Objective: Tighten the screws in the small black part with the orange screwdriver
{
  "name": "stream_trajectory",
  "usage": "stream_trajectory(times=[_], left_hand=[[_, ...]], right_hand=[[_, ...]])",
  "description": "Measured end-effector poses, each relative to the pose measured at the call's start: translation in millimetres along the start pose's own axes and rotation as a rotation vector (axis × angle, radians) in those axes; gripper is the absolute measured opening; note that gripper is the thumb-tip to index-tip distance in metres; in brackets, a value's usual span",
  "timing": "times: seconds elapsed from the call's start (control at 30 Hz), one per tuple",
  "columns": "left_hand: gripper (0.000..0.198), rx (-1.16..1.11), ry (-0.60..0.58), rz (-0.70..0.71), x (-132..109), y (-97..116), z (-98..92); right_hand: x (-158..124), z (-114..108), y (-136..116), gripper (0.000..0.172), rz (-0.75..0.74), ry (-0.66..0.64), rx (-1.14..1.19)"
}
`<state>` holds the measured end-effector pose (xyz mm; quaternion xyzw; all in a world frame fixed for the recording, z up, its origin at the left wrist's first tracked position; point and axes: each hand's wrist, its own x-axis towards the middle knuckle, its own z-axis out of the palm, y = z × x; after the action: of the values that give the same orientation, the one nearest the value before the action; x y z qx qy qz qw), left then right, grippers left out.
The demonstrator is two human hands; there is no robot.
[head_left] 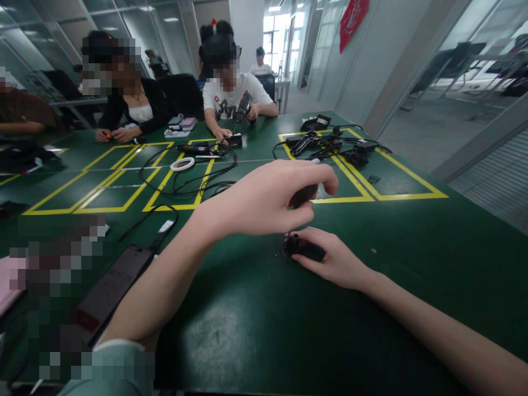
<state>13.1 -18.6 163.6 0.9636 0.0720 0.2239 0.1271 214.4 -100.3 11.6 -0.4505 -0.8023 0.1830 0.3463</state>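
My left hand reaches across from the left, its fingers curled around a dark screwdriver; most of the handle is hidden by the hand. A thin shaft points down from it toward a small black part on the green table. Below and to the right, my right hand pinches that part between thumb and fingers, holding it against the tabletop. Whether the tip touches the part I cannot tell.
A phone-like dark device with a cable lies at left. Black cables and a white tape ring lie ahead. More cables and adapters sit far right. Across the table a person holds a power drill.
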Motion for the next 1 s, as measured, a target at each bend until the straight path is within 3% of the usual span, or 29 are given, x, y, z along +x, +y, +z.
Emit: stream_trajectory(times=[0.3,0.6,1.0], left_hand=[[0.015,0.11,0.055,-0.029,2.3,-5.0,4.8],[0.013,0.196,0.118,-0.022,2.1,-3.9,5.6],[0.014,0.264,0.102,-0.043,2.2,-3.8,6.3]], right_hand=[[-1.7,4.4,5.4,0.034,0.047,0.039,0.01],[-1.7,2.6,4.5,0.028,0.054,0.034,0.011],[-1.2,4.7,8.1,0.023,0.053,0.086,-0.025]])
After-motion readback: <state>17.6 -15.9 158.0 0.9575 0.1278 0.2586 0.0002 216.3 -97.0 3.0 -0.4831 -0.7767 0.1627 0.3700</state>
